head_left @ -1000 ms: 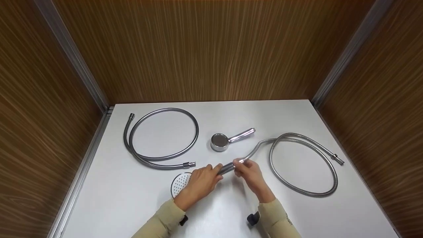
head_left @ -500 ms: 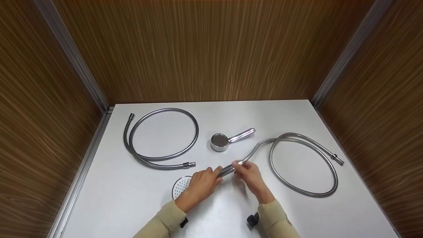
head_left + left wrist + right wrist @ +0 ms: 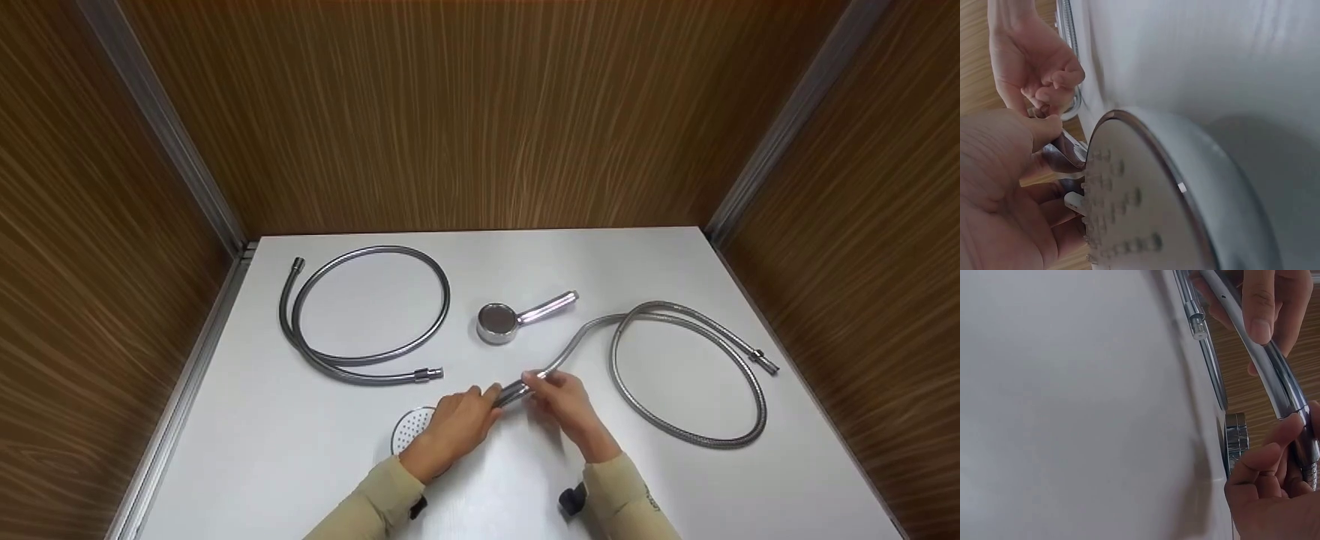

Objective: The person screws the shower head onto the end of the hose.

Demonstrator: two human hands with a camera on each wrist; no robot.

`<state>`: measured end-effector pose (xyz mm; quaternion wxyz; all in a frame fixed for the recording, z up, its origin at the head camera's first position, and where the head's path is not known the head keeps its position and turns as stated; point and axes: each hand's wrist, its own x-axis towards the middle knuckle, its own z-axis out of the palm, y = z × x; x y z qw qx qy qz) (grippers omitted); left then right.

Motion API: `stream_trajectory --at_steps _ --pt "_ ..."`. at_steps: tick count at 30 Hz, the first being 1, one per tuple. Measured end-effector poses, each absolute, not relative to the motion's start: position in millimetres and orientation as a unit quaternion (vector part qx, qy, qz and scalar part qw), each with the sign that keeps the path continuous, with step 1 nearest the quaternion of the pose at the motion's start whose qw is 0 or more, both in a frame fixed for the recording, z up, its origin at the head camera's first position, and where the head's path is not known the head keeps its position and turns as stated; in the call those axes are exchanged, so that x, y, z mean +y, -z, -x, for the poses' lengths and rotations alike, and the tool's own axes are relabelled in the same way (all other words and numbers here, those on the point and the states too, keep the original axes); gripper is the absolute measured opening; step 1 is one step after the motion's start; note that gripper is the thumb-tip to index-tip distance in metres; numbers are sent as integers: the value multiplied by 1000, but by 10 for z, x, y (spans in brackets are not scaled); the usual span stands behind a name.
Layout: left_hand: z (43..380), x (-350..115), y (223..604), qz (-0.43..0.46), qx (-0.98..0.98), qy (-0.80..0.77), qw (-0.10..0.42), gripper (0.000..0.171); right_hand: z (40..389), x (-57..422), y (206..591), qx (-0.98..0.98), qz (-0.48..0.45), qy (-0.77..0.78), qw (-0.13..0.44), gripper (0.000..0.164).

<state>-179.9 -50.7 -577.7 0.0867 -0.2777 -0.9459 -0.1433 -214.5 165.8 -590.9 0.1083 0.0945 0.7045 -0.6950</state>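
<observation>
In the head view, my left hand [image 3: 454,426] grips the handle [image 3: 511,393] of a shower head whose round white spray face [image 3: 409,430] shows beside the wrist. Seen from the left wrist, that dotted face [image 3: 1123,197] looms large, edged by a shiny rim. My right hand [image 3: 568,405] pinches the end of a braided metal shower hose [image 3: 576,341] right at the handle's lower end. From the right wrist, the hose's chrome connector [image 3: 1304,444] lines up with the curved handle [image 3: 1266,365], the thumb and fingers around it. The hose runs off into a loop on the right.
A smaller chrome shower head [image 3: 497,323] lies on the white table [image 3: 300,457] beyond my hands. To the left lies a second, darker coiled hose [image 3: 448,296]. Wood-grain panels [image 3: 480,112] stand at the back and both sides.
Both hands have sunk slightly toward the table's near side with the shower head and hose end. The right fingers have shifted a little left along the joint.
</observation>
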Motion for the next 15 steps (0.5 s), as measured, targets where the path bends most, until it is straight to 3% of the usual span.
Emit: stream_trajectory --at_steps 15 --pt "1854 -553 5848 272 -948 160 32 38 2115 1666 5959 717 -103 677 132 36"
